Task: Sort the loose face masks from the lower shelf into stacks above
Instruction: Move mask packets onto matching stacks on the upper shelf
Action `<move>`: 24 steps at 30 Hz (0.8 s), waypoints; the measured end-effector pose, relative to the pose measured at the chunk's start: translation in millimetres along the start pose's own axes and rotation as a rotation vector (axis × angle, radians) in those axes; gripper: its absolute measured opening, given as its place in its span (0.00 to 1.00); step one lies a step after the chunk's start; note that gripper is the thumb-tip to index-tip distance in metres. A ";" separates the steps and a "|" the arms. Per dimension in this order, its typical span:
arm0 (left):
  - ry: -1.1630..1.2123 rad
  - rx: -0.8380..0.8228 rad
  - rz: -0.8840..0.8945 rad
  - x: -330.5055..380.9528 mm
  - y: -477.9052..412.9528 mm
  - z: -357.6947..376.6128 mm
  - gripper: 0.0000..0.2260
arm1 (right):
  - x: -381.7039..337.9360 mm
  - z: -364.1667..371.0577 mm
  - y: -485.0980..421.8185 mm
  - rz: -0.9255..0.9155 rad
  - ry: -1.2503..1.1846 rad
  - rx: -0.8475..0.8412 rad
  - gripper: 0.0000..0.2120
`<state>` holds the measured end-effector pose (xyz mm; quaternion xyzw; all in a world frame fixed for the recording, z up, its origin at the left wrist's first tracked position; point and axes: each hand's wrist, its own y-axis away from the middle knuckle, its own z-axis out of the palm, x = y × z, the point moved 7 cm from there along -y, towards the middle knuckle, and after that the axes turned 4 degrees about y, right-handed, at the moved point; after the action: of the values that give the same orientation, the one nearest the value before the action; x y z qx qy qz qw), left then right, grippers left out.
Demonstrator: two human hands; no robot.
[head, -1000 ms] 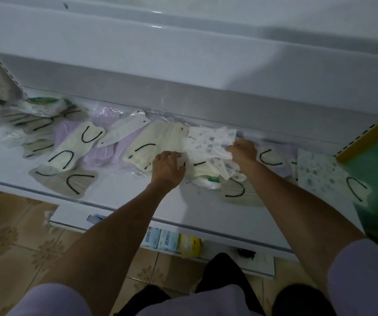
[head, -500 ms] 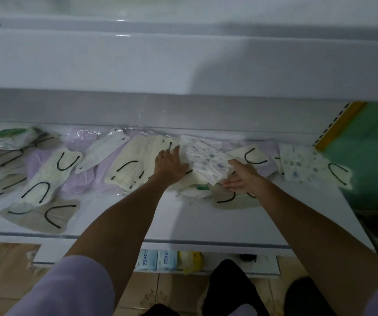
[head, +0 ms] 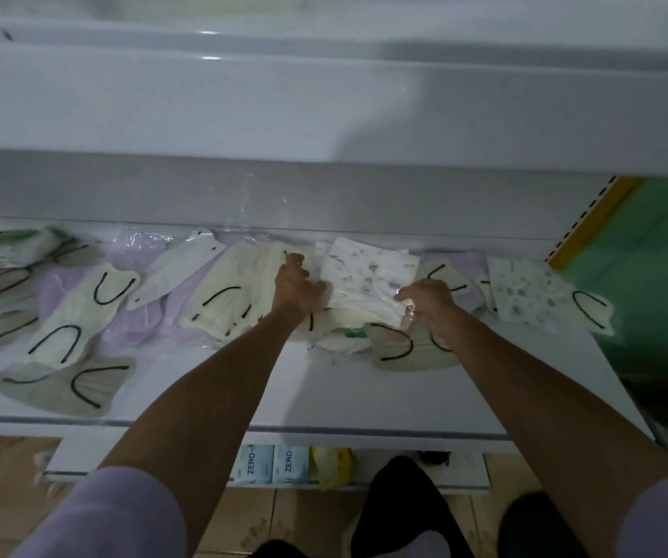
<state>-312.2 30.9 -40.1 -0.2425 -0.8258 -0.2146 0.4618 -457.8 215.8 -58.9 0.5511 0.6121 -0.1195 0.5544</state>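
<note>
The printed masks (head: 368, 271) are now bunched between the left hand (head: 298, 283) and right hand (head: 429, 300), both gripping them. Most loose masks (head: 82, 316) lie unsorted.

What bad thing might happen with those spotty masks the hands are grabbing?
Both the left hand and right hand grip the spotty masks, which lie on top of others. Lifting may drag the tan mask partly underneath toward the shelf edge, where it might fall. The bunch looks loose, so some could slip out.
</note>
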 end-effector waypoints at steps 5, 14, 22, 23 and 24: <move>0.161 0.069 -0.004 6.3 -0.3 -9.3 0.21 | -26.1 -6.0 1.1 -0.247 0.045 0.107 0.18; 0.120 -0.005 0.025 0.8 14.3 4.8 0.22 | -24.2 9.0 2.3 -0.326 0.167 0.093 0.24; 0.132 0.121 -0.050 7.2 -8.1 -5.6 0.18 | -43.0 2.1 -8.4 -0.295 -0.026 0.152 0.30; 0.077 0.111 -0.041 6.3 -10.5 -5.7 0.15 | -44.3 3.7 -11.5 -0.294 0.010 0.138 0.30; 0.023 0.086 -0.032 4.3 -12.3 -3.9 0.14 | -44.0 7.0 -14.1 -0.293 0.058 0.112 0.30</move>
<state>-319.0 19.8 -36.1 -0.2068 -0.8327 -0.1891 0.4775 -475.0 181.5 -32.2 0.4892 0.6940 -0.2171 0.4816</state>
